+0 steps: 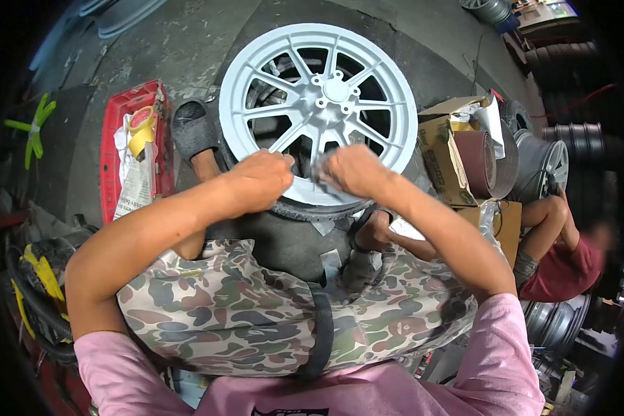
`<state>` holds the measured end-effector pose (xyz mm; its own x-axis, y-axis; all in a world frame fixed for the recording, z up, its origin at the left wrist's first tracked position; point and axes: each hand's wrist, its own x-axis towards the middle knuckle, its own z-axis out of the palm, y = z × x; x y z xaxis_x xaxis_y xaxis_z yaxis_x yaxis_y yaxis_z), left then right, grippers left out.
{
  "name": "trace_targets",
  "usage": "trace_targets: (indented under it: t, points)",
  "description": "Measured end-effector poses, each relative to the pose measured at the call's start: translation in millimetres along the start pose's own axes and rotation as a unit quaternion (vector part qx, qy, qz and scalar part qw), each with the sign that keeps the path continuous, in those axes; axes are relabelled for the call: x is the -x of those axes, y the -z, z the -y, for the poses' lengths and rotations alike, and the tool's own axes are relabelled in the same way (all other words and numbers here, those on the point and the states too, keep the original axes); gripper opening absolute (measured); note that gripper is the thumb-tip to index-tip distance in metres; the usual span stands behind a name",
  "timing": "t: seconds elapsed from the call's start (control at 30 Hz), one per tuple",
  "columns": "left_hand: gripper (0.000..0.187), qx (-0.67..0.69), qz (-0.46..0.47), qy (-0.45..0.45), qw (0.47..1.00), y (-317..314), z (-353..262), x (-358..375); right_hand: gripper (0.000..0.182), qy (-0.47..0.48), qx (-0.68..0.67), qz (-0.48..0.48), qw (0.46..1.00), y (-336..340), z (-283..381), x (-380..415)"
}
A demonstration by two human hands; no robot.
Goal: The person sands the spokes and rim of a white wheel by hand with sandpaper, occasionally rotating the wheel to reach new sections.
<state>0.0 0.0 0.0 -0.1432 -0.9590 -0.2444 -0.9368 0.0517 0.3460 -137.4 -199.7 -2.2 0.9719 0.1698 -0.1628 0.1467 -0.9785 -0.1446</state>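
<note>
A big pale grey metal wheel (335,111) with thin spokes lies flat on a black rubber tyre (305,212), right in front of the sitting person. Both hands are at the near side of the wheel. The left hand (265,182) is over the near left part of it. Its grip is curled closed, and I cannot tell if there is anything inside. The right hand (357,170) is just beside it, over the near edge. Its grip is closed on a small grey piece (322,170), too blurry to make out well.

On the person's left is a red plastic crate (109,149). In it are a yellow roll of tape (141,132) and some printed newspaper (136,188). A bright green thing with thin arms (35,128) is farther left. On the right sits an open brown cardboard box (437,152) with a dark brown rolled strip (473,161) in it. Past the box, another person (565,267) in a dark red shirt sits near a silver wheel (539,158). The black slipper (193,129) is beside the crate.
</note>
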Motion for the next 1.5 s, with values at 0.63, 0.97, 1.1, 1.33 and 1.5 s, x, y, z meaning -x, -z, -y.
trace_targets:
  t: [0.63, 0.97, 1.1, 1.33, 1.5]
  points:
    - [0.030, -0.129, -0.073, 0.151, 0.977, 33, 32, -18, 0.038, -0.227, -0.459, 0.233, 0.827, 65, -3, 34]
    - [0.046, 0.033, -0.291, 0.364, 0.884, 66, 212, -43, 0.034, -0.425, -0.480, 0.127, 0.757, 56, -111, 129]
    - [0.047, 0.110, -0.274, 0.323, 0.899, 69, 235, -83, 0.029, -0.458, -0.609, 0.114, 0.638, 27, -105, 112]
    - [0.054, 0.105, -0.259, 0.369, 0.886, 74, 231, -129, 0.033, -0.490, -0.650, 0.056, 0.578, 20, -87, 99]
    - [0.049, 0.131, -0.267, 0.366, 0.882, 75, 238, -108, 0.034, -0.486, -0.606, 0.029, 0.629, 30, -93, 95]
